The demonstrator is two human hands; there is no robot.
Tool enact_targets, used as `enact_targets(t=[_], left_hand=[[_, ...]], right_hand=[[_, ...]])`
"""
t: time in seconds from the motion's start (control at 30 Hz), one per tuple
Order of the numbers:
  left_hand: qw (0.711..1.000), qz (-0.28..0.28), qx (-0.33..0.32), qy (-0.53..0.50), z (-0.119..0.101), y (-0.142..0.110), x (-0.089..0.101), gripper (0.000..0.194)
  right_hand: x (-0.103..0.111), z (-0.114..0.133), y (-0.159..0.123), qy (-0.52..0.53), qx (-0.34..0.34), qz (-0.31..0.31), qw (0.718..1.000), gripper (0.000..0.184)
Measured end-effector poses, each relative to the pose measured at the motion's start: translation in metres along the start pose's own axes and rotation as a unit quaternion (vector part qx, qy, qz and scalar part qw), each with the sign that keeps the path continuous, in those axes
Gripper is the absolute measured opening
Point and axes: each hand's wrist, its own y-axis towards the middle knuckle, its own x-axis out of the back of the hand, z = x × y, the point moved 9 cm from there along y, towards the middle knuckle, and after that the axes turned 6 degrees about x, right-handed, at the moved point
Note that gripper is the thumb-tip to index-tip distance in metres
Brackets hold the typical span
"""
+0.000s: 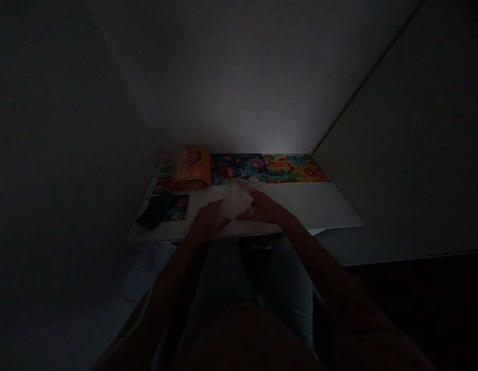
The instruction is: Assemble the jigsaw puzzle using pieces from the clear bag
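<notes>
In dim light, both hands meet over a white table (300,203). Between them is a thin, pale, see-through plastic bag (235,198), crumpled and raised toward the back; what it contains, if anything, is too dark to tell. My left hand (208,221) grips the bag's left side, thumb and fingers closing on it. On the right side, my right hand (262,207) pinches the bag between thumb and fingers. Just behind the bag lies a dark blue illustrated puzzle picture (239,166), joined on its right by a yellow and orange one (296,169).
An orange puzzle box (194,167) stands at the back left. In front of it a dark flat object (157,210) partly covers a small printed picture card (179,207). Walls border the table at the back and sides. My legs (223,273) are under the front edge.
</notes>
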Motion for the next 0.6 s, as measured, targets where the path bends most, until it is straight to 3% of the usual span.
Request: enact_targets(t=[0.1,0.2,0.27,0.4,0.5,0.6], left_hand=[[0.999,-0.047,0.021,-0.007,0.005,-0.007,0.014,0.045],[0.994,-0.104,0.039,0.000,0.015,-0.018,0.034,0.034],[0.988,-0.147,0.043,0.007,0.022,-0.027,0.051,0.036],[0.967,-0.252,0.039,0.022,0.037,-0.045,0.087,0.047],[0.953,-0.298,0.045,0.020,0.047,-0.055,0.104,0.054],[0.940,-0.335,0.059,0.004,0.056,-0.061,0.111,0.054]], right_hand=[[-0.003,0.009,0.012,-0.001,0.005,0.002,1.000,0.089],[-0.003,0.008,0.022,0.012,0.002,0.026,1.000,0.050],[0.008,0.004,0.032,0.010,0.022,0.002,1.000,0.034],[0.029,-0.029,0.062,-0.146,0.009,-0.080,0.986,0.025],[0.014,-0.058,0.089,-0.268,-0.014,-0.053,0.962,0.015],[-0.010,-0.077,0.112,-0.310,-0.020,-0.032,0.950,0.024]])
